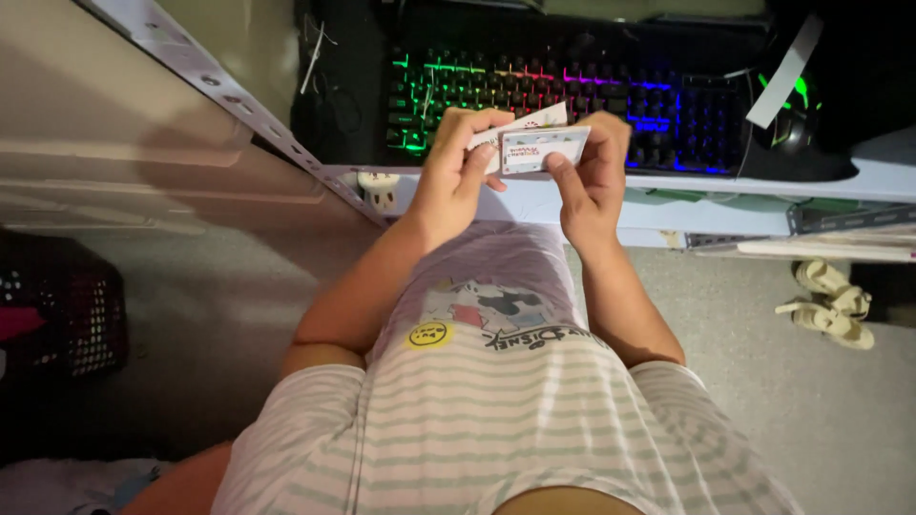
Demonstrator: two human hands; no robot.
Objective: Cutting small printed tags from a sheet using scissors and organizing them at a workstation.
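Note:
Both my hands are raised in front of my chest over the desk edge. My left hand (456, 167) grips a small stack of white cards (520, 122) from the left side. My right hand (592, 172) pinches a single white card with a coloured border (544, 148) by its right end, thumb beneath it. That front card overlaps the stack and faces up toward me. My striped shirt fills the lower part of the view.
A keyboard with rainbow backlighting (572, 95) lies on the dark desk just beyond the cards. A mouse with green light (797, 114) sits at the right. A metal shelf rail (219, 86) runs diagonally at left. A dark basket (67, 315) and sandals (830, 300) are on the floor.

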